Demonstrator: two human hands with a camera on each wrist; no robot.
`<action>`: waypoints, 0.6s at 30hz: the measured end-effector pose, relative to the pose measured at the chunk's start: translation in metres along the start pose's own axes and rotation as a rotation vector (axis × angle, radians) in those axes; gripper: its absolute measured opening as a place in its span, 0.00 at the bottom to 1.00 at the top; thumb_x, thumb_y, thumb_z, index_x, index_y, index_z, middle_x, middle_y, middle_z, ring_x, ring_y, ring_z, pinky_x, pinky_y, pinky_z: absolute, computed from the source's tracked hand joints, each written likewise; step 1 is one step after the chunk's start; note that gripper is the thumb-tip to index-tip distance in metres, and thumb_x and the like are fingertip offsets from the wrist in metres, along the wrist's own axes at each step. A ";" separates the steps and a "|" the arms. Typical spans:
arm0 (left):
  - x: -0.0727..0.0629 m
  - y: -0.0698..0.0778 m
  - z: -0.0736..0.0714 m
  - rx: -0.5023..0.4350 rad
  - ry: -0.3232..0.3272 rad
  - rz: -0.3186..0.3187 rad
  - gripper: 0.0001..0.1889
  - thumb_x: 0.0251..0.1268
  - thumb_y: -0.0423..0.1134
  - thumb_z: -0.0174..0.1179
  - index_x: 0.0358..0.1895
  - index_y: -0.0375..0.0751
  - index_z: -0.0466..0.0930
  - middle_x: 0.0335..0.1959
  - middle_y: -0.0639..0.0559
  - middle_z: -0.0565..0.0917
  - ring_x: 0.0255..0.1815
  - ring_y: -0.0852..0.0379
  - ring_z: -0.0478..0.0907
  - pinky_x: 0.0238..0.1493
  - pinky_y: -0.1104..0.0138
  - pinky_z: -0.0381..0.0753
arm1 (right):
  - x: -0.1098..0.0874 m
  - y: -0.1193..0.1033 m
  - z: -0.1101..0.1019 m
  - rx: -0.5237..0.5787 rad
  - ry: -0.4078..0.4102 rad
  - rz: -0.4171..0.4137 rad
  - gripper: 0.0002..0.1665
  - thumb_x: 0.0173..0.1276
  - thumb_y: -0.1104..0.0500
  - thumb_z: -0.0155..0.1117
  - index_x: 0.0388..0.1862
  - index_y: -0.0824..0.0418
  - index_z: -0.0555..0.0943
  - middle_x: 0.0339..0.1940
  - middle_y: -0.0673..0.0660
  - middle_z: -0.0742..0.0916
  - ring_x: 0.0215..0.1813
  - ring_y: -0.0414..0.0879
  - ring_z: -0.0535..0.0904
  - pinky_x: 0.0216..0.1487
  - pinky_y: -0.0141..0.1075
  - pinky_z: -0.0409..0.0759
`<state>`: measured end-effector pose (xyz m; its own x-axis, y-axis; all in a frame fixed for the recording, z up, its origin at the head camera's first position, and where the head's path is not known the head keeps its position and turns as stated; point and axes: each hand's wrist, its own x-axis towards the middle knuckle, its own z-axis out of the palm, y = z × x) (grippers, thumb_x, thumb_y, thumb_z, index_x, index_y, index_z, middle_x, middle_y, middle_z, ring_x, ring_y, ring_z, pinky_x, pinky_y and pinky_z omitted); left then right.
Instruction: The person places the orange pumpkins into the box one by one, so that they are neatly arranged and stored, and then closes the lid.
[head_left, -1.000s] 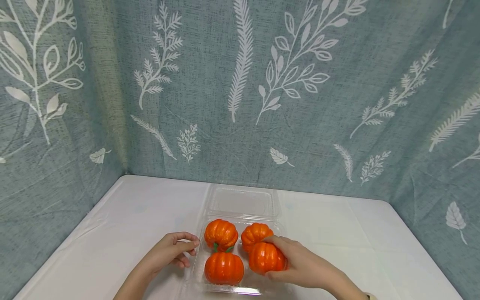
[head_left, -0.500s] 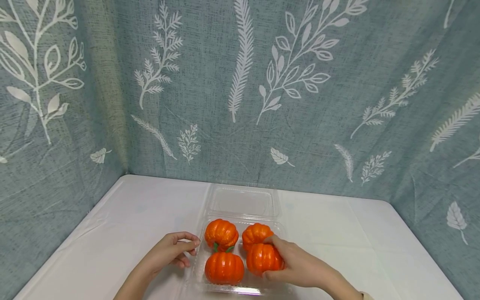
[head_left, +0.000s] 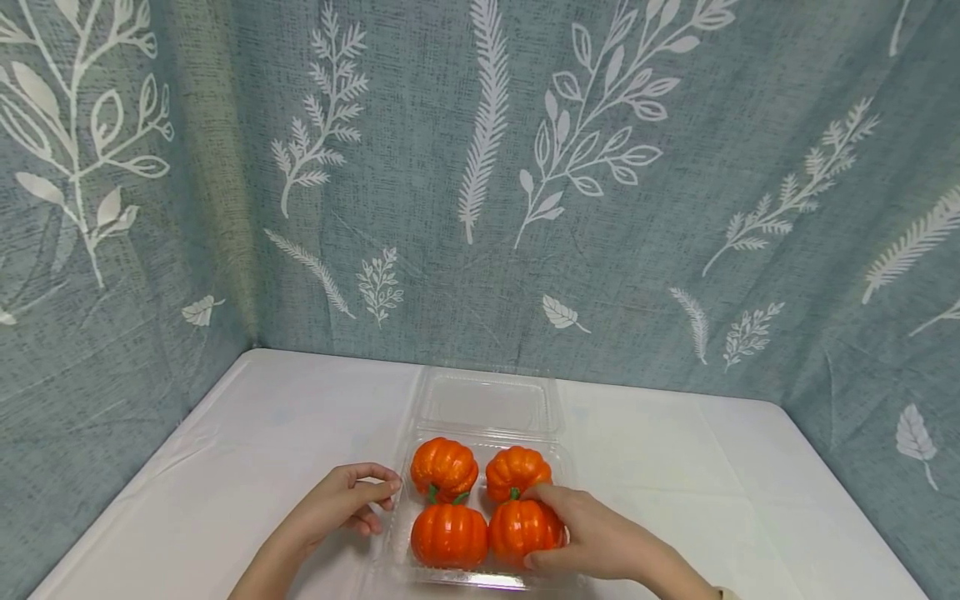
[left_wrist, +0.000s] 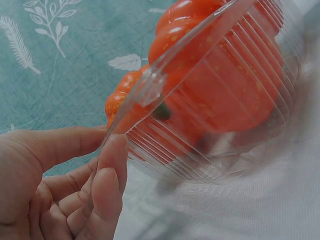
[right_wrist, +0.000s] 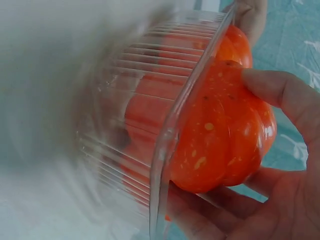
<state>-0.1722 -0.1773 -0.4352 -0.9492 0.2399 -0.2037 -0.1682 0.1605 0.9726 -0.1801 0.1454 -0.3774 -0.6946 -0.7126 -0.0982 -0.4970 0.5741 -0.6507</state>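
Note:
A clear plastic clamshell box [head_left: 480, 581] holds several orange toy pumpkins. My right hand [head_left: 596, 533] grips the front right pumpkin [head_left: 516, 533], which sits low in the box beside the front left pumpkin [head_left: 450, 537]. In the right wrist view, thumb and fingers span this pumpkin [right_wrist: 225, 130], which rises above the box's rim. Behind are the back left pumpkin [head_left: 442, 467] and the back right pumpkin [head_left: 517, 468], with green stems showing. My left hand [head_left: 347, 498] pinches the box's left rim between thumb and fingers, as the left wrist view shows.
The box's clear lid [head_left: 486, 402] lies folded back, away from me. White cloth [head_left: 675, 458] covers the table. A blue-green curtain [head_left: 420, 183] with white leaf prints hangs behind and along both sides.
My right hand has moved slightly left and lowered its pumpkin into the front right of the box, uncovering more of the back right pumpkin. The left hand has stayed at the rim.

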 end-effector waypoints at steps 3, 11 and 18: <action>0.000 -0.001 0.000 0.003 0.002 -0.001 0.21 0.65 0.45 0.55 0.49 0.27 0.73 0.26 0.52 0.77 0.17 0.62 0.76 0.21 0.72 0.77 | -0.001 0.000 0.001 -0.030 0.006 0.025 0.30 0.53 0.48 0.68 0.53 0.56 0.73 0.48 0.51 0.79 0.47 0.41 0.75 0.42 0.33 0.79; 0.002 -0.001 0.000 0.013 0.010 -0.023 0.21 0.65 0.45 0.54 0.50 0.28 0.73 0.26 0.52 0.77 0.16 0.62 0.75 0.19 0.74 0.73 | -0.003 0.000 0.000 -0.058 0.013 0.048 0.34 0.53 0.47 0.69 0.57 0.58 0.72 0.52 0.54 0.78 0.50 0.45 0.74 0.45 0.36 0.79; 0.003 -0.001 0.001 0.011 0.007 -0.024 0.21 0.65 0.45 0.54 0.49 0.28 0.73 0.25 0.53 0.77 0.15 0.63 0.74 0.18 0.74 0.73 | -0.004 0.002 0.001 0.006 0.019 -0.002 0.29 0.53 0.49 0.71 0.50 0.54 0.69 0.43 0.45 0.81 0.44 0.35 0.75 0.43 0.29 0.77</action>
<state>-0.1743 -0.1762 -0.4367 -0.9468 0.2291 -0.2261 -0.1879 0.1768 0.9661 -0.1774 0.1491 -0.3786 -0.7037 -0.7057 -0.0824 -0.4953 0.5704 -0.6552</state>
